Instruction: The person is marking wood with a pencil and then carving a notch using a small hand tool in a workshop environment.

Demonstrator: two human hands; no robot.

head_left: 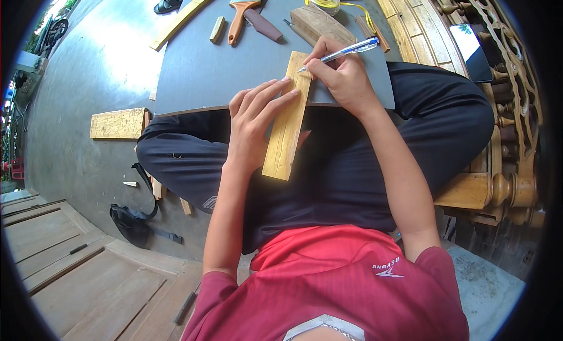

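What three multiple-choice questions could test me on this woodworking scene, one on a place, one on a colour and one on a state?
1. Where does the paintbrush lie?
A. on the grey board
B. on the person's lap
C. on the floor

2. What colour is the shirt?
A. blue
B. red
C. white

3. What is the left hand doing?
A. hanging free
B. gripping the tape measure
C. pressing flat on the wooden strip

Answers: 1 A, it rests at the board's far end. 2 B, red fabric fills the lower frame. 3 C, fingers spread on the strip while the right hand holds a pen to it.
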